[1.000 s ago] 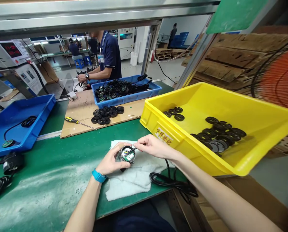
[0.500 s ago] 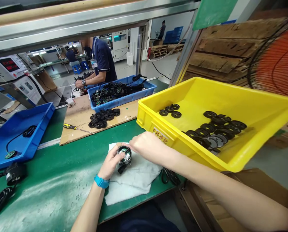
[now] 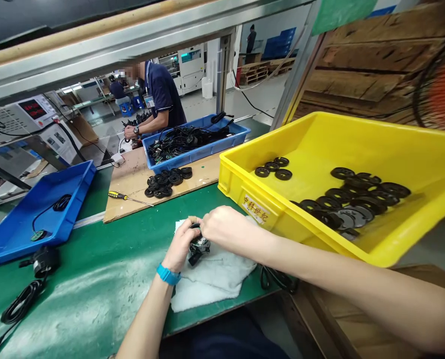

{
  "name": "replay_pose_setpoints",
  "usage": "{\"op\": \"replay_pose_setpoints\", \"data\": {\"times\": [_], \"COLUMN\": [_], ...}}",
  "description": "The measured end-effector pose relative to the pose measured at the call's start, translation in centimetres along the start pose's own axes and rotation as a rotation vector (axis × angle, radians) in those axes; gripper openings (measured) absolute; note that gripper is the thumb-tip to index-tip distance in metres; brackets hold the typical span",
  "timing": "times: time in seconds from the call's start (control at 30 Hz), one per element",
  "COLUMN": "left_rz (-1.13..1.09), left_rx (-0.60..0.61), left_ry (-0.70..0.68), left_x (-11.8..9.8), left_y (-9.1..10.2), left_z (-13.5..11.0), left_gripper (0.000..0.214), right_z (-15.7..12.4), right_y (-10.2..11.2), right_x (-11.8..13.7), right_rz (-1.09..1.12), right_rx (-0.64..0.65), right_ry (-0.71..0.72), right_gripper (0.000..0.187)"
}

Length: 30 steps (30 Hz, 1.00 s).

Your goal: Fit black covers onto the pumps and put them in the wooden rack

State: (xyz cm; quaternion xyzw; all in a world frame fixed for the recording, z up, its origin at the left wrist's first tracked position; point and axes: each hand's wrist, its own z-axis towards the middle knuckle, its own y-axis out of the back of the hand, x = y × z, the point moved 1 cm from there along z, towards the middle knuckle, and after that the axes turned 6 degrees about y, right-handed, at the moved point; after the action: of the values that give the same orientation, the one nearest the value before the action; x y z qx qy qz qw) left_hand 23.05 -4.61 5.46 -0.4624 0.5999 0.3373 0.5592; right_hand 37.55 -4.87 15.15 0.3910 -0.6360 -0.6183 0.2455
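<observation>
A small round black housing [image 3: 201, 245], with circuit-board parts showing inside, is tilted above a folded white cloth [image 3: 222, 279]. My left hand [image 3: 182, 244], with a blue band at the wrist, is closed around the upper left side of the housing. Close against its fingertips, my right hand [image 3: 224, 228] is closed in a pinch at the housing's top edge. A dark curved edge shows between the two hands. What the right fingers pinch is hidden behind the knuckles.
A yellow bin [image 3: 282, 232] with black rings stands right. Behind are coiled black cables [image 3: 164, 183], a screwdriver [image 3: 123, 196] on cardboard, and a blue tray [image 3: 203, 157] of cables. Left are another blue tray [image 3: 69, 214] and a black cabled unit [image 3: 46, 262]. A co-worker [image 3: 162, 92] stands across.
My left thumb has moved from inside the housing to its upper edge. My right hand has come closer over the housing and covers more of it. The camera view has shifted slightly.
</observation>
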Motion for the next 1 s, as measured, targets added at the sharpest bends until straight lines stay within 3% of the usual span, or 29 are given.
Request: {"op": "replay_pose_setpoints", "data": {"times": [0.23, 0.4, 0.57, 0.87, 1.0], "left_rz": [-0.144, -0.237, -0.223, -0.132, -0.114], "left_rx": [-0.036, 0.008, 0.015, 0.049, 0.062], "left_ry": [0.006, 0.069, 0.086, 0.084, 0.075], "left_x": [0.8, 0.8, 0.6, 0.4, 0.2], "left_y": [-0.2, -0.4, -0.4, -0.5, -0.7], "left_z": [0.8, 0.6, 0.4, 1.2, 1.3], "left_gripper": [0.02, 0.063, 0.08, 0.088, 0.09], "right_z": [0.3, 0.4, 0.9, 0.5, 0.2], "right_y": [-0.7, -0.8, -0.7, -0.9, -0.4], "right_x": [-1.6, -2.2, -2.0, -1.9, -2.0], "right_rz": [-0.028, -0.089, -0.129, -0.128, -0.085], "right_rx": [0.034, 0.033, 0.079, 0.048, 0.122], "right_ry": [-0.024, -0.042, -0.073, 0.006, -0.007], "right_gripper": [0.018, 0.043, 0.058, 0.054, 0.049]}}
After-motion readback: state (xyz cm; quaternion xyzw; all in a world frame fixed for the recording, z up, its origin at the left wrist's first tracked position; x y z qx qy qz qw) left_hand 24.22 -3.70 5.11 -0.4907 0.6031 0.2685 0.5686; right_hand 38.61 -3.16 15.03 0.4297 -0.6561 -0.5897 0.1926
